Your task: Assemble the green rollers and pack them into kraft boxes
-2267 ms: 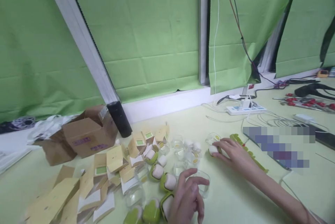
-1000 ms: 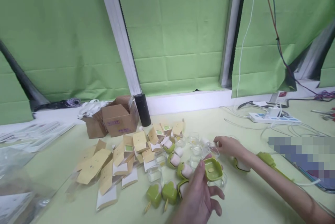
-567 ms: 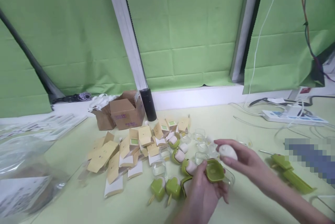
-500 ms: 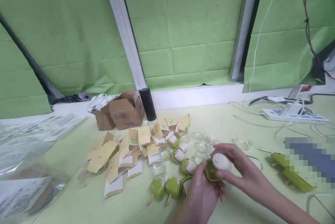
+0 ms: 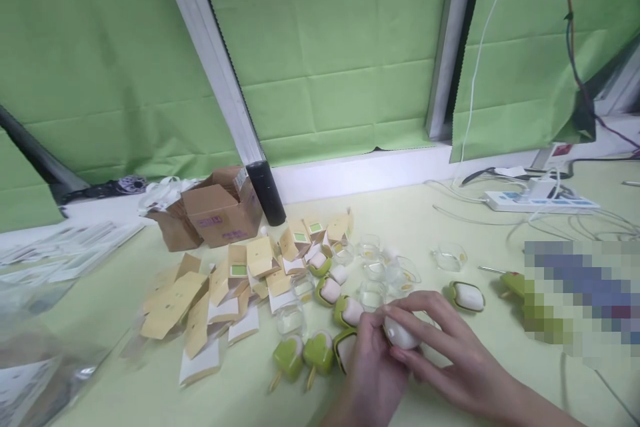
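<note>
Between my hands is a smooth white rounded earphone case (image 5: 400,334). My right hand (image 5: 450,347) pinches it from above and from the right with thumb and fingers. Curled round it from below is my left hand (image 5: 375,364); the green cover it held in the earlier frame is now hidden behind the fingers and the white case. Left of my hands lie several green covers with white cases in them, such as one green cover (image 5: 343,310). Two leaf-shaped green covers (image 5: 289,358) with pale straps rest closer to me. Another filled cover (image 5: 467,297) lies to the right.
Clear plastic shells (image 5: 374,295) lie beyond my hands. Opened cream cardboard packets (image 5: 200,307) spread to the left, before a brown carton (image 5: 220,210) and a black cylinder (image 5: 266,194). A power strip (image 5: 543,202) with cables sits at back right; a plastic bag (image 5: 45,374) at left.
The white case has moved down and left, from above the green cover to against my left hand. The filled cover at right has come into clear sight. The view has shifted slightly right.
</note>
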